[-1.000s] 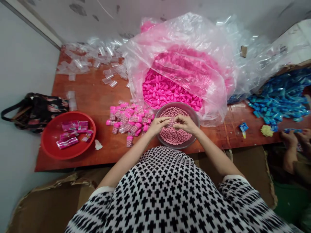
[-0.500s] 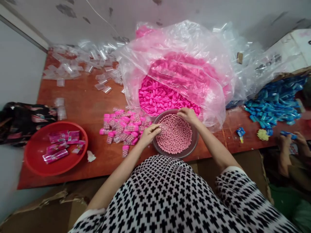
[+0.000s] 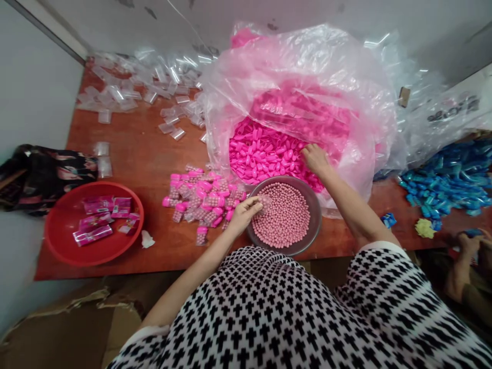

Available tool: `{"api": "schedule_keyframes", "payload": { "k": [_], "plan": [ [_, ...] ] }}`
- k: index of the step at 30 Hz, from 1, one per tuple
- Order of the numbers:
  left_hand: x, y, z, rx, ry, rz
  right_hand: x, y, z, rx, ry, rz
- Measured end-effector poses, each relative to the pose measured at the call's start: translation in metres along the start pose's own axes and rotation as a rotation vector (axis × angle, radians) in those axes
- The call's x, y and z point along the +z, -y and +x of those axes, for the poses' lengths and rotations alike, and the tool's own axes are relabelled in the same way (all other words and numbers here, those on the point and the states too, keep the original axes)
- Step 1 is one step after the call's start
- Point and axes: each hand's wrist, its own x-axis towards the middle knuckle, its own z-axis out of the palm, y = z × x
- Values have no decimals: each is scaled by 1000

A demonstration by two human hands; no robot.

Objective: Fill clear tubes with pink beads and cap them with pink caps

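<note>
My left hand [image 3: 246, 212] pinches a small clear plastic bottle [image 3: 264, 202] over the left side of a dark bowl [image 3: 315, 225]. Pink beads [image 3: 282, 218] fill that bowl. Farther back, my right hand [image 3: 316, 159] is among pink plastic caps [image 3: 265, 151] in a large clear bag [image 3: 219, 113]. Its fingers are drawn together and their tips reach the caps, but anything between them is too small to make out. Left of the bowl lies a heap of bead-filled clear bottles with pink caps [image 3: 202, 197].
A red basin [image 3: 57, 246] with several pink packets stands at the left, in front of a dark floral cloth [image 3: 73, 166]. Clear empty bottles [image 3: 115, 95] lie behind. Blue pieces [image 3: 442, 187] are heaped at the right, near another person's hands [image 3: 469, 248].
My right hand has moved from the bowl's far rim back and right into the pink caps. My left hand keeps the bottle over the bowl. The whole view has shifted a little.
</note>
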Motion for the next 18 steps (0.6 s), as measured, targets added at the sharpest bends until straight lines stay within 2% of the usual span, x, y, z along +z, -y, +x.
{"api": "schedule_keyframes", "payload": {
  "k": [2, 5, 7, 9, 11, 13, 18],
  "plan": [
    [4, -1, 3, 20, -10, -4, -3, 5, -14, 95, -86, 210],
    [13, -5, 7, 78, -11, 54, -8, 26, -43, 189, -173, 729],
    [20, -8, 7, 144, -15, 159, -15, 48, -65, 165, -173, 1087],
    [26, -12, 6, 234, -17, 298, -26, 72, -87, 98, -129, 1306],
    [30, -15, 2, 326, -3, 413, -37, 95, -105, 28, -88, 1377],
    [33, -18, -3, 384, 25, 479, -47, 111, -119, -35, -90, 1327],
    [33, -19, -17, 442, 31, 520, -46, 126, -135, -83, -135, 1193]
  ]
}}
